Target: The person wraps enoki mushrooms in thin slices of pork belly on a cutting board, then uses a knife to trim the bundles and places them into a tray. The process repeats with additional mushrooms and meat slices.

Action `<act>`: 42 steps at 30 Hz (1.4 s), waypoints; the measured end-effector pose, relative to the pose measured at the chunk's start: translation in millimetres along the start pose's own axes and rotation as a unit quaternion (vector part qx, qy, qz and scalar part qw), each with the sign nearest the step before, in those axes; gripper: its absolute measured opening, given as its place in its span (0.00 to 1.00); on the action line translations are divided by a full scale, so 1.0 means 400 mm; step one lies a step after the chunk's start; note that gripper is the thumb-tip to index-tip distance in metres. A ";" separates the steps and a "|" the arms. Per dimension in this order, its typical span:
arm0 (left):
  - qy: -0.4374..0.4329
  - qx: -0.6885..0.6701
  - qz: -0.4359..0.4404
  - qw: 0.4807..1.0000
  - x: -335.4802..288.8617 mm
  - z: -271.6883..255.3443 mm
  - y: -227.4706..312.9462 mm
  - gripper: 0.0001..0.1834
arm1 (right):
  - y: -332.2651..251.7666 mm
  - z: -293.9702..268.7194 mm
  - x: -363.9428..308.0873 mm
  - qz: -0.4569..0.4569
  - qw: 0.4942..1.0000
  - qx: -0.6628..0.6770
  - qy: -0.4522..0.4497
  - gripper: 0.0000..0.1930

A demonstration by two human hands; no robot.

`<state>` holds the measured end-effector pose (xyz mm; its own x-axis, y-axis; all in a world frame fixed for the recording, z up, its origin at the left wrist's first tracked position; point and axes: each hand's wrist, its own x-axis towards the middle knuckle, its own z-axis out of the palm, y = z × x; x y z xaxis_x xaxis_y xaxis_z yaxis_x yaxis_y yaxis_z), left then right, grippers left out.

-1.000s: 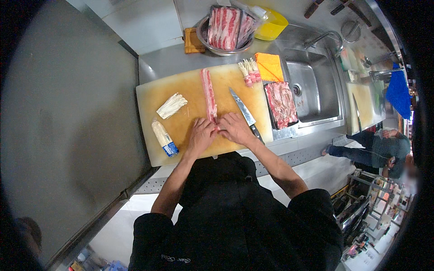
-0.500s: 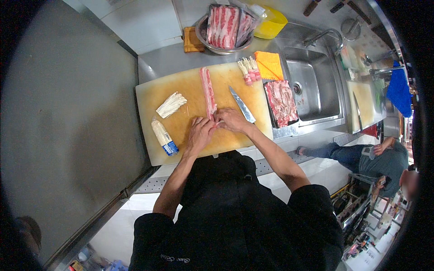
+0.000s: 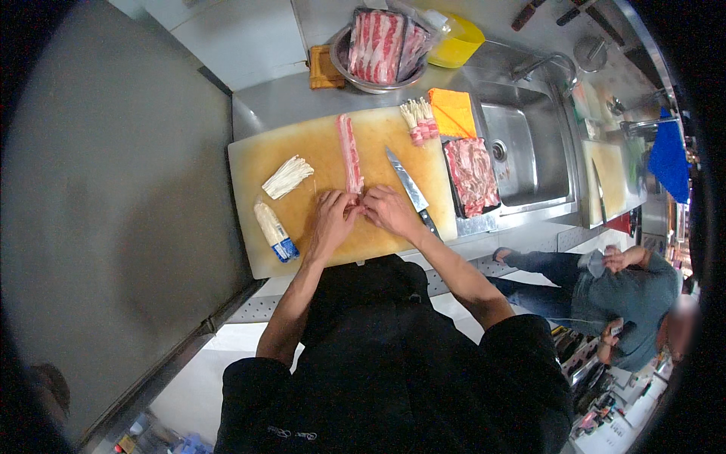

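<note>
A long strip of sliced meat lies lengthwise on the yellowish cutting board. My left hand and my right hand both pinch its near end, fingers curled around it. A knife rests on the board just right of my right hand. A loose bunch of white enoki mushrooms and a packaged bunch lie to the left of my left hand.
A metal bowl of sliced meat and a yellow bowl stand at the back. Rolled pieces, an orange cloth and a tray of meat sit beside the sink. A crouching person is at the right.
My hands have moved a little up the board and closed tighter on the strip's near end. The person at the right has shifted position.
</note>
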<state>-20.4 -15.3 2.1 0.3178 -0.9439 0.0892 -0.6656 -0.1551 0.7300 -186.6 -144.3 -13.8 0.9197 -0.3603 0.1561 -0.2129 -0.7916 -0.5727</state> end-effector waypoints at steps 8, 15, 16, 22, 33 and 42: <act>0.013 0.126 0.191 0.973 -0.016 0.038 -0.055 0.11 | 0.044 -0.024 0.095 0.142 0.972 0.049 -0.182 0.14; -0.062 0.098 0.089 0.989 0.049 0.004 -0.031 0.12 | -0.022 -0.028 0.019 0.009 0.998 -0.058 0.020 0.20; -0.068 0.100 0.087 0.989 0.052 0.003 -0.033 0.13 | -0.021 -0.027 0.019 0.010 0.998 -0.053 0.018 0.19; -0.038 0.085 0.094 0.991 0.046 -0.019 -0.008 0.16 | 0.049 -0.011 0.056 0.038 0.998 0.013 -0.043 0.13; -0.016 0.119 0.180 0.976 0.055 0.009 -0.064 0.10 | 0.015 -0.045 0.072 0.043 0.999 -0.013 -0.001 0.18; -0.061 0.077 0.101 0.990 0.112 -0.043 -0.052 0.13 | 0.020 -0.001 0.054 -0.016 0.997 -0.066 0.046 0.15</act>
<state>19.3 -49.2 2.4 0.0902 -0.9869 0.1340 -0.8055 0.0069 0.5926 -168.7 -158.6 -14.8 0.8937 -0.3723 0.2503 -0.2301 -0.8594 -0.4566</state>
